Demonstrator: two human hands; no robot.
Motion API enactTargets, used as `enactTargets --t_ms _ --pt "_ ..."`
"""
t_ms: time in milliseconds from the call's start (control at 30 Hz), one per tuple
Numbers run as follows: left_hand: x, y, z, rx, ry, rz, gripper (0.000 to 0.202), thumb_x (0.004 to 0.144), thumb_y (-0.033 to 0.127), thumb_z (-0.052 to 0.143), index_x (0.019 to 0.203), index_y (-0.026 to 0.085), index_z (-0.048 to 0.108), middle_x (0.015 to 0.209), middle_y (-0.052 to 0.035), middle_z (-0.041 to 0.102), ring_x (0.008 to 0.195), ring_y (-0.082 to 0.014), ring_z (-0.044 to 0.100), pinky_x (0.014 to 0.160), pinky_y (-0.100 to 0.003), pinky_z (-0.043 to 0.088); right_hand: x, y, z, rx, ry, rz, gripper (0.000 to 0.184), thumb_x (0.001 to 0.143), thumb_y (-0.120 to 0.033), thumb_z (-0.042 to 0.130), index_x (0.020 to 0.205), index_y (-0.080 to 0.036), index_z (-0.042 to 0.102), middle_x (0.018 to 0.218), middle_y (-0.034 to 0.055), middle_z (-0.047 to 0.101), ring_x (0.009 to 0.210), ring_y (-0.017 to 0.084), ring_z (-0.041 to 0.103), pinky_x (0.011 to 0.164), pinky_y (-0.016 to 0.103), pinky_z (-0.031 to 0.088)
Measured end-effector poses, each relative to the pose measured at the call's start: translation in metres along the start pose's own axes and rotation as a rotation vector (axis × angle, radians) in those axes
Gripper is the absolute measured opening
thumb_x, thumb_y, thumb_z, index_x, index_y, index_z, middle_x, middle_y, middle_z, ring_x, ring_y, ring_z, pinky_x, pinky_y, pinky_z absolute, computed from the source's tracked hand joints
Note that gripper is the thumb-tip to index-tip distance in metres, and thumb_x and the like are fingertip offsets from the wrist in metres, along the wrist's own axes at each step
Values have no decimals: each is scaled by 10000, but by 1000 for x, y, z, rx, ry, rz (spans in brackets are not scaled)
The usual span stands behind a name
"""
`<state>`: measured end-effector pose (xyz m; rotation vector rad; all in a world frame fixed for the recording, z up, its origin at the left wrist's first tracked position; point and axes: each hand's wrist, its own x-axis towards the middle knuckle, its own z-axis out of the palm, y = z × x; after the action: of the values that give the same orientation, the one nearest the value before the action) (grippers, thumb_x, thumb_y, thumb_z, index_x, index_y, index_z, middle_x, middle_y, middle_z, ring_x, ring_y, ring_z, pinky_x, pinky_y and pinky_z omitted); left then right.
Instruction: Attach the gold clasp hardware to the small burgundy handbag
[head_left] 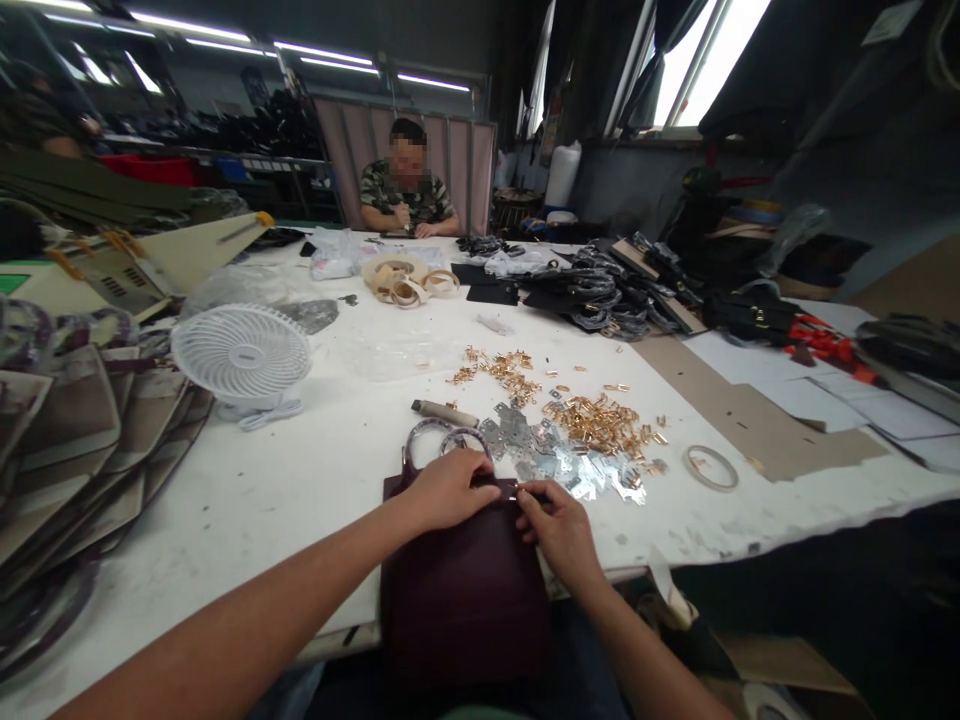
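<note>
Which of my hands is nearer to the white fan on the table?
Left. Your left hand is right of the white fan and closer to you, at the burgundy handbag's top; your right hand is farther right, beside it.

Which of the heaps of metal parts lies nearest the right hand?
The silver-coloured flat plates, spread just beyond the right hand. Their colour sets them apart; the two gold-coloured heaps lie farther off.
</note>
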<state>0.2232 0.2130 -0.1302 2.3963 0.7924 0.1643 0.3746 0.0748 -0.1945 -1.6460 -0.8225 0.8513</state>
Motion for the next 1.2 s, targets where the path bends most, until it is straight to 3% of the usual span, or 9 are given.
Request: enactTargets --t_ms 100,200,300,467,600,733,1033,1200 --pt "-15 -3 11 93 58 -11 360 794 383 697 1077 162 663 1087 -132 697 1098 -332 594 966 -444 452 0 0 -4 -64 -11 -58 353 871 -524 674 990 -195 723 614 -1 675 506 165 640 474 239 496" --pt "-16 2 17 136 52 -26 388 741 368 737 1065 176 644 1034 -128 696 1052 -354 606 913 -456 466 -3 1 -4 -204 8 -195 276 880 -465 667 949 -210 746 763 31 742 549 164 677 531 254 526" --pt "-10 4 19 131 26 -86 453 672 401 781 1034 180 621 979 -123 701 951 -359 642 813 -437 485 -8 4 -5 -319 12 -269 227 888 -419 651 947 -225 752 792 36 757 557 169 679 544 264 534" --pt "-8 1 14 20 -68 -185 627 545 480 850 1037 184 600 952 -96 719 817 -313 673 645 -345 462 -22 4 -8 -280 15 -222 219 901 -406 649 1022 -243 730 791 14 737 580 163 689 553 254 553" --pt "-12 3 3 -118 -176 -143 422 593 406 826 934 223 655 866 10 733 781 -218 681 630 -270 448 -31 0 -10 -303 -53 -376 313 961 -355 588 1250 -277 680 940 31 719 665 152 690 630 268 570" --pt "-16 3 -2 -170 -256 -152 251 628 394 777 745 205 660 698 22 686 666 -191 647 560 -265 405 -34 -1 -9 -465 -77 -572 275 991 -279 538 1213 -276 700 935 40 726 779 174 694 745 295 536" --pt "-16 3 5 -137 -207 -170 318 641 417 729 600 216 486 567 46 498 548 -146 478 513 -287 269 -38 -3 -14 -574 -71 -448 202 914 -279 591 1076 -280 711 861 5 745 644 157 647 668 284 495" --pt "-16 8 3 -153 -198 -146 312 652 390 721 577 217 472 542 54 456 526 -135 438 505 -295 244 -40 -7 -14 -555 -45 -412 197 902 -282 595 1056 -270 716 840 5 746 634 161 651 654 284 494"
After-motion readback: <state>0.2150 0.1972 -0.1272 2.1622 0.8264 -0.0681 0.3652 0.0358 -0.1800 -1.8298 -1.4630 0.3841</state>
